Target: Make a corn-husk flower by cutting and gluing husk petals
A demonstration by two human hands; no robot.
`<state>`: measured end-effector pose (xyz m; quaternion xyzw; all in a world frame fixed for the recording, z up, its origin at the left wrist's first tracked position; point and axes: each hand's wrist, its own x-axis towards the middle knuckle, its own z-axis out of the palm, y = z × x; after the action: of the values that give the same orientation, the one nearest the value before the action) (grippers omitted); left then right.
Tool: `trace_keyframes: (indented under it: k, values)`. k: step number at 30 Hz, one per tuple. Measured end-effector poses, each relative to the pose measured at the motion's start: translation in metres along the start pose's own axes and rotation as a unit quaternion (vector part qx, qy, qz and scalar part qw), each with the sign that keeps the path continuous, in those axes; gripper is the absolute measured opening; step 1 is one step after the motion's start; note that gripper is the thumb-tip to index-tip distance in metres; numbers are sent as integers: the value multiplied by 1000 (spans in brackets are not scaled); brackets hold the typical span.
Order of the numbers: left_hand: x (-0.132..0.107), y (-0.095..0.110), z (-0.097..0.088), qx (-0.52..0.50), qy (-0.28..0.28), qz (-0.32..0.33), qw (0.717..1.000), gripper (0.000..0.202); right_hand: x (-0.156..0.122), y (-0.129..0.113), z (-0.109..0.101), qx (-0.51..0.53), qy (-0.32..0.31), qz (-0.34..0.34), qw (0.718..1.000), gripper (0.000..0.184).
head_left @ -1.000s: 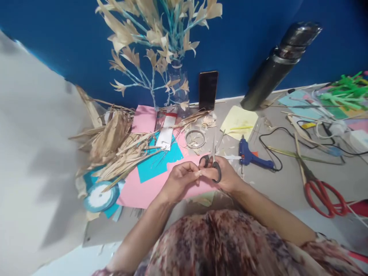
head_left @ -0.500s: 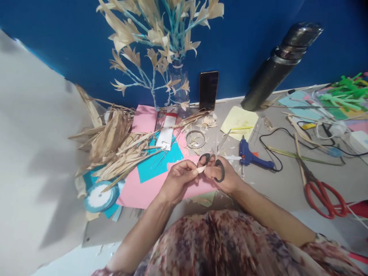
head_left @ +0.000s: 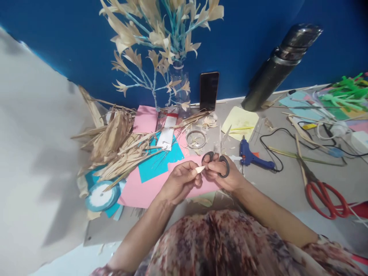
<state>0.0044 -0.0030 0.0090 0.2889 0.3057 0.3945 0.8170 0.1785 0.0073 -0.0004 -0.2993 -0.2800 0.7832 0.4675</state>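
Note:
My left hand [head_left: 179,183] is closed in a pinch on a small pale pointed strip of dried leaf [head_left: 199,169], its tip aimed right. My right hand [head_left: 225,176] grips small black-handled scissors [head_left: 219,160], fingers through the loops, blades pointing up and away and slightly apart. Both hands hover close together over a pink paper sheet [head_left: 143,189] on the grey table. The leaf tip nearly touches my right fingers.
A clear vase of dried-leaf flowers on blue stems [head_left: 161,42] stands at the back beside a phone [head_left: 209,90] and a dark flask [head_left: 280,63]. A husk pile [head_left: 115,142] lies left. A blue glue gun [head_left: 253,157], tape ring [head_left: 196,138] and red scissors [head_left: 324,193] lie right.
My right hand turned the black scissors more upright and shifted slightly right. The leaf strip in my left hand now shows its pointed tip clear of the fingers.

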Motion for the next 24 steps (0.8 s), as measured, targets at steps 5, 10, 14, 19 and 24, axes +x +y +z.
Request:
trace_keyframes:
  k: [5,10,14,19,24]
  values:
    - [2,-3,-2,81,41,16,996,27,-1,2,0,-98,12,-24,995,40]
    - [0,-5,-3,134,44,19,990,26,-1,6,-1,-103,30,19,994,28]
    - [-2,-2,-1,53,5,2,999,26,1,-2,-3,60,-28,74,995,23]
    - [1,2,-1,-51,44,9,998,23,6,-9,-7,163,-4,66,984,27]
    - [5,2,-3,-41,108,30,993,25,9,-3,-2,121,24,76,989,40]
